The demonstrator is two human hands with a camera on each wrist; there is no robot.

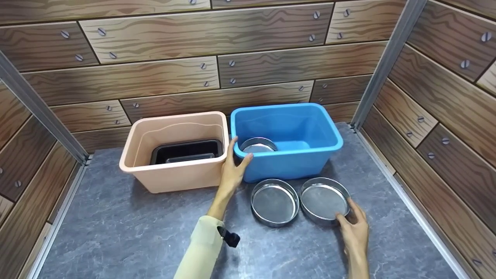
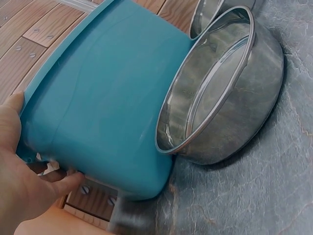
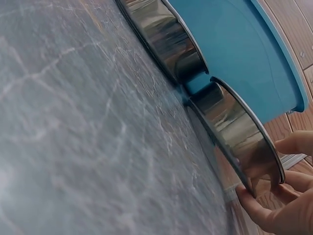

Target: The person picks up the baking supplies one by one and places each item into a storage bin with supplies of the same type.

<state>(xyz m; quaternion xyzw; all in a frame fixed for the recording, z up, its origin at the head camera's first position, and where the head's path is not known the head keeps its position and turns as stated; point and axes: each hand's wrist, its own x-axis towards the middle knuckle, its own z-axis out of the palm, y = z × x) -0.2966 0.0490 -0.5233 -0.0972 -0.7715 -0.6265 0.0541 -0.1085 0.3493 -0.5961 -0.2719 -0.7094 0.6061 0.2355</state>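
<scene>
My left hand [image 1: 232,172] grips the front left corner of a blue plastic bin [image 1: 286,166], thumb at its front and fingers along its side. With its thumb and fingers, my right hand [image 1: 354,228] pinches the near right edge of a shallow round metal pan [image 1: 324,199]. In the right wrist view, that held pan [image 3: 239,132] looks raised off the tabletop on the hand's side. A second round metal pan [image 1: 274,203] sits flat beside it, before the bin. Inside the bin, at the left, is a smaller-looking round metal pan [image 1: 258,145], partly hidden by the front wall.
A peach plastic bin [image 1: 178,176] stands against the blue one's left side and holds a black tray [image 1: 188,149]. The grey marbled tabletop [image 1: 116,232] is bounded by wood-patterned walls [image 1: 193,42] at the back and sides.
</scene>
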